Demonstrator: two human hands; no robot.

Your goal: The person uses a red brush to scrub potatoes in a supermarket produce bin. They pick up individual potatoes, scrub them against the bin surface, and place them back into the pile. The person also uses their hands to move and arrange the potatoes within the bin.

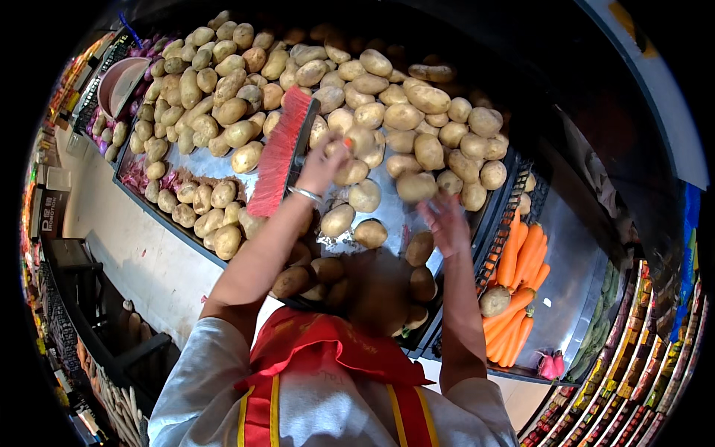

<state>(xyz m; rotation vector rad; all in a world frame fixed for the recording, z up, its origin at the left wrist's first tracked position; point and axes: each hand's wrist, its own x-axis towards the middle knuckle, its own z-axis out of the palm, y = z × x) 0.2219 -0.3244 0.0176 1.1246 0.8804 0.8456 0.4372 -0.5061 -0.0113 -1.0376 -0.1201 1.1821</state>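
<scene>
Potatoes [402,117] are heaped over a metal display tray [397,215] in front of me. My left hand [323,167], blurred and wearing a bracelet, reaches in among them, its fingers against or beside a blurred potato [360,141]. Whether it grips that potato cannot be made out. Close to this hand, a brush head [284,151] with red bristles lies on the potatoes and the tray, partly behind my left wrist. My right hand [447,226] has its fingers spread. Its fingertips are just below another blurred potato [416,187]; contact is unclear.
Carrots [522,257] and a black plastic divider [500,223] are to the right, with red radishes [550,365] near the front edge. At the far left, a pinkish scoop-like container [122,84] sits beside purple onions [158,44]. Loose reddish skins [139,177] litter the tray.
</scene>
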